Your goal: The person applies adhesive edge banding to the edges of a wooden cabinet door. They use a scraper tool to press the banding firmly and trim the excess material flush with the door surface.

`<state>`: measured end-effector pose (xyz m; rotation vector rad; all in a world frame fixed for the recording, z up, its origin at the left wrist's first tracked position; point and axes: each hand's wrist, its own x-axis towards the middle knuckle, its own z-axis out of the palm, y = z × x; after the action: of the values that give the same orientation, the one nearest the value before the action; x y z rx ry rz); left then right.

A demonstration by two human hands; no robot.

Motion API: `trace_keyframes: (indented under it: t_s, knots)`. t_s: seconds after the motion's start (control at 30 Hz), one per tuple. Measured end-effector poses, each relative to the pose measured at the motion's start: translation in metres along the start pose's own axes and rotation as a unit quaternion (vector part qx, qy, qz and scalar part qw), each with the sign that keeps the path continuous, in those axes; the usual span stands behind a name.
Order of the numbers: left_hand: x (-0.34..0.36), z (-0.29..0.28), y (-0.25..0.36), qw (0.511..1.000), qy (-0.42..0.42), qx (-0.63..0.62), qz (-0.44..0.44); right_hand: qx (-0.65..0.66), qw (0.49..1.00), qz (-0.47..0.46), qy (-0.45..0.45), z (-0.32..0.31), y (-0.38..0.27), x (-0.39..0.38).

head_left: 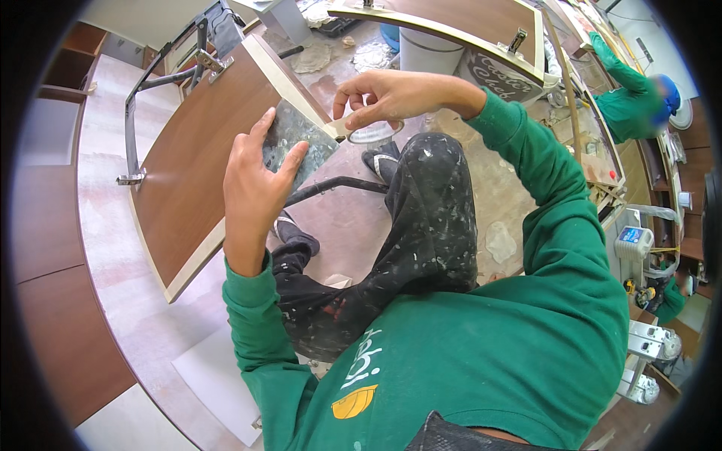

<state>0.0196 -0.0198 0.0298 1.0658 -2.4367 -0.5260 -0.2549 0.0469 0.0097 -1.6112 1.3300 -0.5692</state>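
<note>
My left hand point(256, 177) grips a flat, dark, speckled rectangular plate point(301, 139), with thumb and fingers spread along its sides. My right hand point(402, 98) is closed, thumb against fingers, at the plate's far right corner. Around its fingertips hangs a ring-shaped roll of tape point(376, 134), and a short pale piece lies between the fingers and the plate. Just beyond the plate, a brown cabinet door point(192, 143) with pale edges and metal hinges leans on a black metal frame point(134, 98).
Another brown door point(481, 22) with hinges lies at the far side, above a white bucket point(429, 56). My paint-spotted knee point(436, 195) rises below my right hand. A co-worker in green point(632, 105) is at the far right. A white plastic container point(633, 242) stands at the right.
</note>
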Motion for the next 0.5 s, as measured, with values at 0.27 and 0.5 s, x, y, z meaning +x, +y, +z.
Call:
trace_keyframes:
  t_s: [0.27, 0.5]
  knots:
    - [0.012, -0.001, 0.003, 0.994, -0.074, 0.06, 0.047, -0.034, 0.995, 0.072, -0.066, -0.013, -0.025, 0.022]
    - [0.011, 0.0, 0.004, 0.996, -0.065, 0.053, 0.028, -0.125, 0.98, 0.098, -0.118, -0.02, -0.039, 0.037]
